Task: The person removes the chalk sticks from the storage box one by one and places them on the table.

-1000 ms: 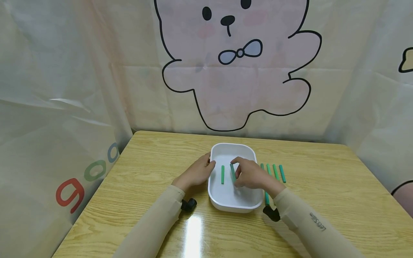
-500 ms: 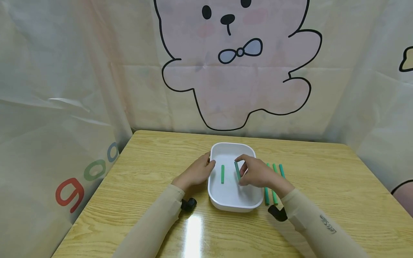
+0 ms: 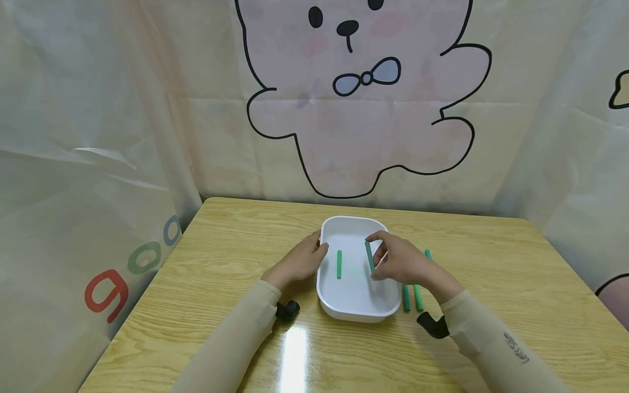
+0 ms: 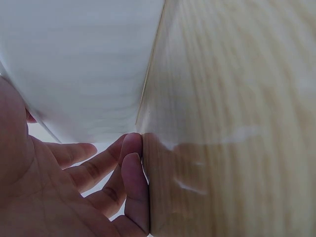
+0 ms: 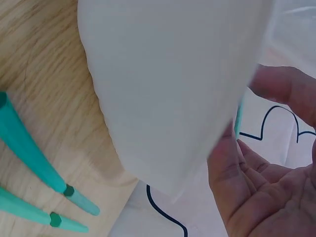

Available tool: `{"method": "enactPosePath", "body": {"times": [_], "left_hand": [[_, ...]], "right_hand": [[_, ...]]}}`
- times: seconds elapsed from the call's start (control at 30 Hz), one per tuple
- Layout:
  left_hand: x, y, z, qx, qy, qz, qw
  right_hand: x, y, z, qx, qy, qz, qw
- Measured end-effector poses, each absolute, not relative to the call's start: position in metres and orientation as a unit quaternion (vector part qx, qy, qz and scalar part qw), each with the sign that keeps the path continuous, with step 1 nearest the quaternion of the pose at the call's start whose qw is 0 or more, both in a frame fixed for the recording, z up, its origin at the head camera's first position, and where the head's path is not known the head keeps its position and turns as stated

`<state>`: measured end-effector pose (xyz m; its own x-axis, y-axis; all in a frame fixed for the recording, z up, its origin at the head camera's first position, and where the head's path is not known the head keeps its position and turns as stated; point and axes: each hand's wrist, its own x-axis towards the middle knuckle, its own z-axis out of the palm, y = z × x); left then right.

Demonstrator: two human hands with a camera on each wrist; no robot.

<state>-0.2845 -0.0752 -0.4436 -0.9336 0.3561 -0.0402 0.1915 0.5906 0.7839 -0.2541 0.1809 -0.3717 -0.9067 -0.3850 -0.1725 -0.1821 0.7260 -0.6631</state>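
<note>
My left hand (image 3: 297, 262) grips the left side of a white plastic tray (image 3: 351, 297), thumb over its rim and fingers along the outer wall. In the left wrist view the fingertips (image 4: 131, 145) lie low by the wall, right at the wooden tabletop. Over the right part of the tray, my right hand (image 3: 403, 262) pinches a dark green stick (image 3: 369, 256) between thumb and fingers, its far end tilted left. A sliver of this stick (image 5: 239, 118) shows past the tray wall in the right wrist view. A brighter green stick (image 3: 339, 265) lies inside the tray, left of centre.
Right of the tray, several green and teal sticks lie on the wooden table (image 3: 516, 284), partly hidden by the right arm, among them a teal stick (image 3: 406, 299) and a green stick (image 3: 418, 298). They look six-sided up close. A printed cloth (image 3: 196, 142) hangs behind.
The right hand has moved to the right and slightly away across the tray, carrying the dark green stick. The left hand and the tray have stayed in place.
</note>
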Motion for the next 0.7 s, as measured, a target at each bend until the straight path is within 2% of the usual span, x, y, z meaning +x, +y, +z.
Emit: {"method": "enactPosePath", "body": {"times": [0.7], "left_hand": [[-0.283, -0.076, -0.442, 0.154, 0.887, 0.424, 0.098]], "right_hand": [[-0.246, 0.220, -0.357, -0.152, 0.902, -0.374, 0.154]]}}
